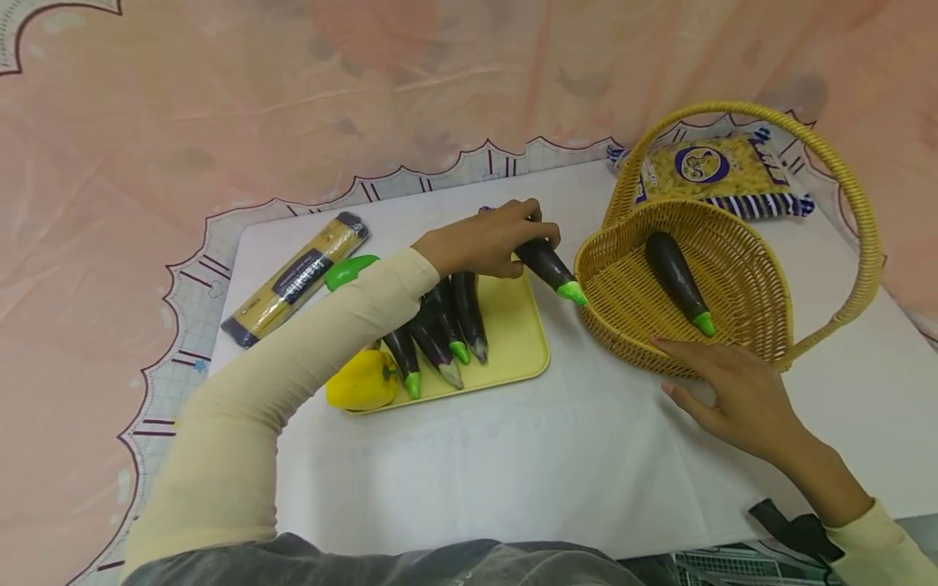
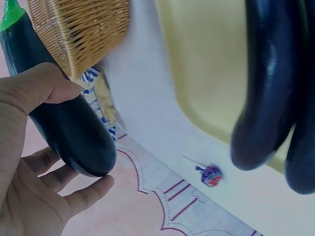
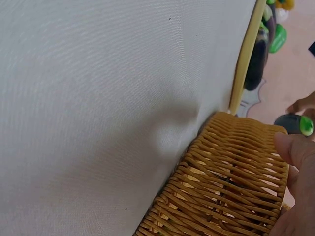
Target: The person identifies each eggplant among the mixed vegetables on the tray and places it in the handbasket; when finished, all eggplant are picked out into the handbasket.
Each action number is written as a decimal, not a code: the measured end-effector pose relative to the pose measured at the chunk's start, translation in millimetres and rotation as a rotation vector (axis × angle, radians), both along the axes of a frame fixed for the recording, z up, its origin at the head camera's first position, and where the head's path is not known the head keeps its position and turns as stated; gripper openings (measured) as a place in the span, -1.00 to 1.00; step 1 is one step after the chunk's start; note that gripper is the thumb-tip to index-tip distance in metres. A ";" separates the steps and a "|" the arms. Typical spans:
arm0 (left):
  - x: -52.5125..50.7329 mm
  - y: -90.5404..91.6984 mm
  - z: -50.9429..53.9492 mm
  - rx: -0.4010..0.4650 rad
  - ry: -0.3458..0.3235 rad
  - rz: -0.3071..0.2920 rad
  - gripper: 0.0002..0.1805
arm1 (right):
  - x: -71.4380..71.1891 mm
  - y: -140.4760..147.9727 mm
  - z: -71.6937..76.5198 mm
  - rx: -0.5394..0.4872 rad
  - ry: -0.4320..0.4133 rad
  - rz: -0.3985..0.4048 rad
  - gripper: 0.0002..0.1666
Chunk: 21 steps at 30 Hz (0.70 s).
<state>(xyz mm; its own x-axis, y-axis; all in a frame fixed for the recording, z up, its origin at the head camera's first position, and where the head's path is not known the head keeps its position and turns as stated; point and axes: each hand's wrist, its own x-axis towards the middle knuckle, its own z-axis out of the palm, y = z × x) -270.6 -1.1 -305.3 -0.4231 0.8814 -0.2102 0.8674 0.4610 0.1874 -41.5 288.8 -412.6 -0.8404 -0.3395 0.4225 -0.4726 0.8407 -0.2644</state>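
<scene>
My left hand [image 1: 489, 240] grips a dark eggplant [image 1: 544, 262] with a bright green stem end, tilted between the tray and the wicker basket [image 1: 611, 346]. In the left wrist view, the thumb and fingers [image 2: 51, 88] lie around this eggplant [image 2: 74, 130]. My right hand [image 1: 740, 399] holds the basket's near rim, thumb on the outer side; some fingers are hidden. Inside the basket lies another eggplant [image 1: 676, 277]. Several more eggplants [image 1: 469, 317] lie on the pale yellow tray [image 1: 513, 350], beside a yellow bell pepper [image 1: 362, 381].
A long packet of spaghetti [image 1: 296, 281] lies left of the tray, near a green vegetable [image 1: 348, 273]. Behind the basket, under its arched handle [image 1: 853, 195], is a bag of pasta [image 1: 721, 171]. A wrapped lollipop [image 2: 210, 175] lies beyond the tray.
</scene>
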 end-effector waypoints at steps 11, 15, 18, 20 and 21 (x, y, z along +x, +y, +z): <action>3.8 24.3 7.9 -0.016 0.031 -0.027 -0.51 | 2.5 0.5 0.9 -0.006 0.013 0.001 -0.35; 3.4 28.6 9.6 -0.014 0.031 -0.029 -0.50 | 1.3 0.3 0.2 -0.010 0.031 0.007 -0.39; 3.9 30.4 10.6 -0.016 0.032 -0.030 -0.49 | 0.0 -0.2 0.0 -0.011 0.031 0.012 -0.38; 4.3 32.4 10.8 -0.019 0.033 -0.036 -0.48 | -0.1 -0.4 -0.2 -0.009 0.028 0.012 -0.36; 4.5 33.7 10.6 -0.019 0.033 -0.040 -0.48 | 0.2 -0.5 -0.4 -0.009 0.026 0.012 -0.34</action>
<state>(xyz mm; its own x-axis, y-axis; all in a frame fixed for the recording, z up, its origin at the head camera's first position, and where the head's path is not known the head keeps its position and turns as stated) -266.0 32.6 -294.7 -0.3943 0.8939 -0.2134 0.8910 0.4287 0.1495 -41.3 288.2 -413.0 -0.8247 -0.3459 0.4476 -0.4898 0.8324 -0.2593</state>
